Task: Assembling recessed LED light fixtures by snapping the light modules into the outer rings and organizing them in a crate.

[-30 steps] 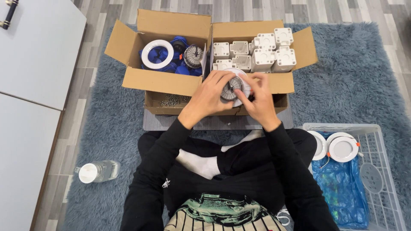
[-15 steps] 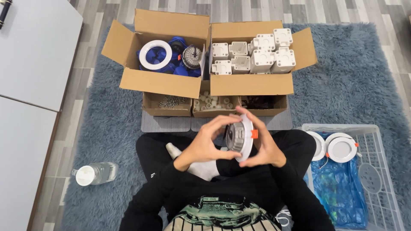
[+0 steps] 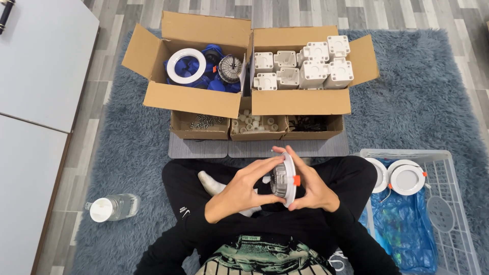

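A person sits cross-legged on a fluffy grey-blue rug [image 3: 423, 102] laid over a grey wood floor [image 3: 305, 12]. A white table [image 3: 35, 76] stands off to one side. Ahead on the rug are two open cardboard boxes. The left box [image 3: 175, 99] holds a white ring and blue parts. The right box [image 3: 300, 102] holds white plastic blocks. Three small trays [image 3: 257, 133] of little bits sit in front of the boxes. A water bottle [image 3: 112, 208] lies on its side near the person's knee. A clear crate [image 3: 448, 203] beside the other knee holds two round white lights and a blue bag.

One second ago both hands were up at the right box. Since then they have come back over the lap.

The round lamp [image 3: 284, 179] is now turned on its edge between the hands, above the lap. The left hand [image 3: 244, 189] wraps its fingers around the metal back. The right hand [image 3: 313, 187] grips the white rim, right beside a small orange clip [image 3: 296, 180].
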